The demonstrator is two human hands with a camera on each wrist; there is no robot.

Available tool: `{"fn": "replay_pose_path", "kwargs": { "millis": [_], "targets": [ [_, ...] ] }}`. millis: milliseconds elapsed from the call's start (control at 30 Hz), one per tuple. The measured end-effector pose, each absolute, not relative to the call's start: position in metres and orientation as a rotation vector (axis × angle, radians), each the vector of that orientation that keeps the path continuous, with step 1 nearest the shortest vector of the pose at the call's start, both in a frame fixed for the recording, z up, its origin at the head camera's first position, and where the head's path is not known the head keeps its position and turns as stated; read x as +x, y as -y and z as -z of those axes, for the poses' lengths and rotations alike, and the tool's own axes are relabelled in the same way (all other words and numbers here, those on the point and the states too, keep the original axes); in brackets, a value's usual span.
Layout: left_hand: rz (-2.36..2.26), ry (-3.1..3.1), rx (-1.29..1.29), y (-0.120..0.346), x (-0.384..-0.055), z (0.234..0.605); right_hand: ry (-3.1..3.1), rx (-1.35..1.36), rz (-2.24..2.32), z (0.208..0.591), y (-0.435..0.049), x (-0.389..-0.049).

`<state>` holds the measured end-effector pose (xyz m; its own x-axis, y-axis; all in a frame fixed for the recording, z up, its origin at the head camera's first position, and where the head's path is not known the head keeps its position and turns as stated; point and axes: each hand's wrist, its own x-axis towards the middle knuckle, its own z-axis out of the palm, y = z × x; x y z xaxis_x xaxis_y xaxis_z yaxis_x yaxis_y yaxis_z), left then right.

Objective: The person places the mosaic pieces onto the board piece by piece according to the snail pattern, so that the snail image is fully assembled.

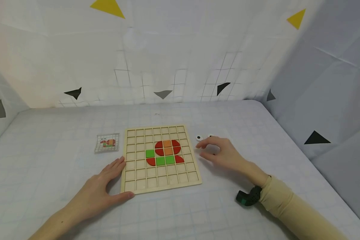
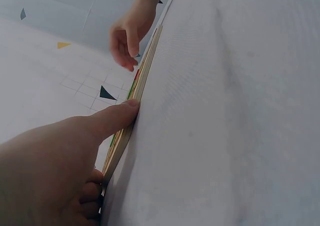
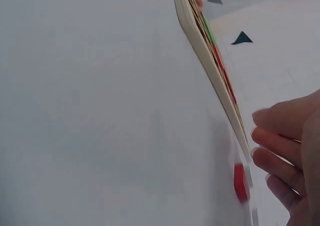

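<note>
A square wooden grid board [image 1: 138, 175] lies flat, with red curved pieces [image 1: 159, 151], green squares [image 1: 160, 161] and orange squares [image 1: 168, 151] set in its cells. My left hand [image 1: 99, 191] rests at the board's left side, fingers spread along the edge and thumb at the near left corner. Just past the right edge hovers my right hand [image 1: 225, 153], thumb and index finger apart with nothing between them. A round white eye piece [image 1: 199, 137] lies beyond its fingertips; a second one is partly hidden behind the hand. A red piece [image 3: 241, 182] shows below the right fingers in the right wrist view.
A small picture card [image 1: 107, 143] with a grid and a coloured figure lies left of the board. A dark wrist device [image 1: 249, 196] is strapped to my right wrist. White cloth walls [image 1: 180, 50] with yellow, black and grey triangles stand behind and beside the table.
</note>
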<state>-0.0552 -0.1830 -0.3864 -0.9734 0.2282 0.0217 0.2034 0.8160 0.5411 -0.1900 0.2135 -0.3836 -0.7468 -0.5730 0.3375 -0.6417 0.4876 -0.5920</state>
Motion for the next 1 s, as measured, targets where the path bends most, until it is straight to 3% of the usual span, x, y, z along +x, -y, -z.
{"fn": "replay_pose_path", "kwargs": {
  "millis": [267, 1000],
  "targets": [
    [-0.871, -2.955, 0.351, 0.183, -0.056, 0.385, 2.626, 1.117, -1.077, 0.391, -0.239, -0.184],
    [-0.878, -2.936, 0.345, 0.183, -0.056, 0.383, 2.509, 1.070, -1.034, 0.399, -0.252, -0.185]
  ]
}}
